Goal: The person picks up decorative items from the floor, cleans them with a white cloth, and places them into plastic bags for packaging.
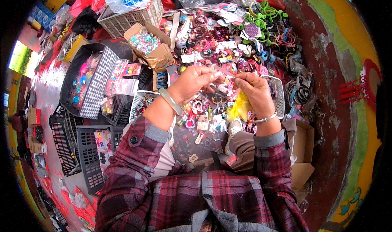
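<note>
My left hand (194, 85), with a pale bangle on its wrist, is raised over a heap of small trinkets, thumb and fingers pinched together. A small pinkish piece shows at its fingertips, too small to name. Close by on the right, my right hand (257, 94) is also closed in a pinch, a silver bangle at its wrist. A fluffy yellow feather (240, 108) hangs from beneath its fingers. The fingertips of both hands nearly meet. Below them lie hair ties, small charms and carded accessories (204, 121) in many colours.
White baskets (279, 89) flank the heap. An open cardboard box (147, 42) of wrapped pieces and a houndstooth bin (98, 82) stand left, with black crates (87, 150) nearer. Green headbands (265, 21) lie at the far right. A cardboard box (303, 150) sits beside my right leg.
</note>
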{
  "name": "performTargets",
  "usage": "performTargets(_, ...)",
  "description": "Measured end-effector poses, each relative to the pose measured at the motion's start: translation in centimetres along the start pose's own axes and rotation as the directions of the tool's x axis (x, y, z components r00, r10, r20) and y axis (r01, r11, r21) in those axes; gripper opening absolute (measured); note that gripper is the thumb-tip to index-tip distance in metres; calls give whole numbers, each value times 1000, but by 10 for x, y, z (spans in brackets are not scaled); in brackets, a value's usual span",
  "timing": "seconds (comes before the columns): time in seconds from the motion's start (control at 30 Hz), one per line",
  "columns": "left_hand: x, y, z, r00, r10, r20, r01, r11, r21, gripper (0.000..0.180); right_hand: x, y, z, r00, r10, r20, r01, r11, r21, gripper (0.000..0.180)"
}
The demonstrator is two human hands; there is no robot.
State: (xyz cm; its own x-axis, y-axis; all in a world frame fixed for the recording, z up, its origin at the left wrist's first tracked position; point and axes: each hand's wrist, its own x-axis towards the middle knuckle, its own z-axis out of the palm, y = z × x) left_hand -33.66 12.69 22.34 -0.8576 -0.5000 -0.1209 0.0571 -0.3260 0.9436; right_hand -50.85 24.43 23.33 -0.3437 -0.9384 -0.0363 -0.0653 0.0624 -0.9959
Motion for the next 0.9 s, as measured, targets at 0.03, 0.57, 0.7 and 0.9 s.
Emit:
performTargets(0.03,0,1,0,1000,-17,-9,17,1000,-12,28,0,1,-1,1000,-9,23,7,999,50,12)
performTargets(0.57,-1,7,-3,996,-48,69,57,989,-137,17,0,-2,-4,997,33,67,-51,952,301,14)
performTargets(0.7,0,6,-1,993,100,-57,-104,993,-56,16,0,-5,-2,994,-61,-90,73,988,135,16)
performTargets(0.9,2,4,1,628,775,-66,-483,455,748,21,1,-3,-8,987,157,30,-156,906,393,29)
